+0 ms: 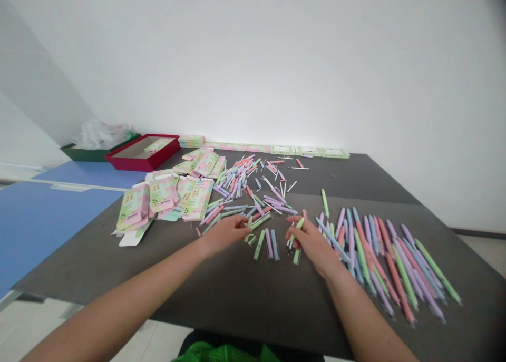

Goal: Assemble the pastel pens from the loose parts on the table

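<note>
My left hand (224, 235) lies over the dark tabletop (237, 304), its fingertips among small green pen parts (249, 237). My right hand (310, 244) pinches a green pen barrel (297, 241) and seems to hold a few dark pen tips. Between the hands lie several loose pens (269, 244). Long pastel pens (389, 262) fan out to the right of my right hand. A heap of pen parts (245, 188) spreads beyond both hands. Printed pastel boxes (166, 196) are piled left of my left hand.
A red tray (142, 152) holding a printed box stands at the far left, beside a green box (98, 152) with a clear plastic bag (103, 134). Flat boxes (269, 149) line the far table edge. A blue table (51, 219) adjoins on the left.
</note>
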### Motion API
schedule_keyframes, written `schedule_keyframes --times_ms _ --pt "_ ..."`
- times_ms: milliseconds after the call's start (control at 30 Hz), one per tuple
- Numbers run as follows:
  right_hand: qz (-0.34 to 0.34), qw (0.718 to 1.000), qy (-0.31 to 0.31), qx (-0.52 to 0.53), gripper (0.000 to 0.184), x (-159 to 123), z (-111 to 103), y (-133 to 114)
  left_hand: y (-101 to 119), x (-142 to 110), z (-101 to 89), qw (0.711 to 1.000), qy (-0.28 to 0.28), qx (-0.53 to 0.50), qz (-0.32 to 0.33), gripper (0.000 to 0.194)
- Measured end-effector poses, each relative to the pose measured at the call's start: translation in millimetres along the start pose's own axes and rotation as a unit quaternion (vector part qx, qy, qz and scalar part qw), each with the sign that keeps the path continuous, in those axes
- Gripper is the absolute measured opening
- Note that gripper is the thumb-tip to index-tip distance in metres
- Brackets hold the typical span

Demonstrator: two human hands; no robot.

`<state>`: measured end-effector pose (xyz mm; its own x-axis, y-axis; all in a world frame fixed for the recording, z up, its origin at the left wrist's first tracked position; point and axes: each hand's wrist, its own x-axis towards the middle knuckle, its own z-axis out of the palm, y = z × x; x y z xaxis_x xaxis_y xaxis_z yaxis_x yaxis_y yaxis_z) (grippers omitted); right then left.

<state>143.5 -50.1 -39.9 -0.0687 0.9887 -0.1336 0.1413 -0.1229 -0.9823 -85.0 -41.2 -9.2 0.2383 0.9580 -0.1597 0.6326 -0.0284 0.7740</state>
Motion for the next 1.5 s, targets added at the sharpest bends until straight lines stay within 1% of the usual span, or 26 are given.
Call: schedule_keyframes --times_ms 67,133,233,367,467,533,600,667,767,867,967,1033,1100,1167,1200,1267,1300,1333,1400,1467,1500 --pt "-0.005 1.000 -0.001 -0.007 0.030 0 0 1 -11 -4 2.2 0.993 -0.023 0.115 -0.017 0.029" --pt "-0.012 1.000 -0.005 -0.009 0.030 -1 1 1 -21 -9 4.8 0.982 -0.038 0.181 -0.032 0.032" --pt "-0.013 1.000 -0.007 -0.012 0.030 -2 1 0 -29 -15 7.1 0.966 -0.023 0.255 -0.042 0.036" --pt "-0.013 1.000 0.002 -0.017 0.031 -2 1 -2 -27 -19 6.1 0.940 0.009 0.338 -0.044 0.034" --pt "-0.019 1.000 0.011 -0.021 0.028 -1 -1 -1 -19 -17 6.8 0.934 0.049 0.354 -0.002 0.027" --pt "-0.030 0.999 0.011 -0.033 0.022 0 -2 0 -13 -14 11.3 0.938 0.051 0.340 0.032 0.024" --pt "-0.038 0.998 0.007 -0.048 0.016 0 -1 1 -8 -11 20.2 0.944 0.044 0.324 0.051 0.026" --pt "-0.036 0.998 0.004 -0.058 0.015 -1 -1 0 -5 -10 32.5 0.946 0.039 0.318 0.055 0.031" --pt "-0.034 0.997 0.004 -0.063 0.017 -2 -1 0 -2 -11 50.2 0.941 0.032 0.334 0.045 0.035" --pt "-0.044 0.996 0.004 -0.084 0.019 1 -4 3 0 -14 56.5 0.940 0.026 0.338 0.022 0.030" --pt "-0.054 0.982 0.031 -0.178 0.026 7 -8 9 4 -16 47.9 0.961 0.025 0.275 0.028 0.031" --pt "-0.055 0.962 0.046 -0.263 0.036 10 -7 12 6 -17 37.0 0.980 0.022 0.190 0.046 0.034" --pt "-0.042 0.939 0.045 -0.339 0.043 10 -5 13 5 -19 25.1 0.994 0.026 0.098 0.052 0.037" --pt "-0.024 0.913 0.056 -0.404 0.047 8 -3 12 1 -19 14.3 0.998 0.052 0.025 0.039 0.039" --pt "-0.023 0.899 0.072 -0.432 0.047 6 -2 10 -3 -18 9.8 0.997 0.073 -0.004 0.031 0.038" --pt "-0.045 0.876 0.103 -0.470 0.042 3 1 5 -12 -16 3.3 0.991 0.117 -0.058 0.017 0.037" --pt "-0.063 0.869 0.102 -0.480 0.036 1 3 3 -17 -14 1.5 0.987 0.134 -0.088 0.016 0.036" --pt "-0.081 0.866 0.086 -0.485 0.029 0 6 -1 -22 -12 0.6 0.981 0.147 -0.124 0.018 0.035" --pt "-0.115 0.865 0.028 -0.488 0.020 -2 16 -6 -31 -6 1.2 0.964 0.163 -0.206 0.027 0.033" --pt "-0.151 0.856 -0.038 -0.492 0.019 -4 30 -10 -39 -1 3.4 0.941 0.179 -0.286 0.036 0.032" --pt "-0.173 0.846 -0.068 -0.500 0.019 -4 38 -11 -42 1 4.5 0.929 0.188 -0.318 0.036 0.032"
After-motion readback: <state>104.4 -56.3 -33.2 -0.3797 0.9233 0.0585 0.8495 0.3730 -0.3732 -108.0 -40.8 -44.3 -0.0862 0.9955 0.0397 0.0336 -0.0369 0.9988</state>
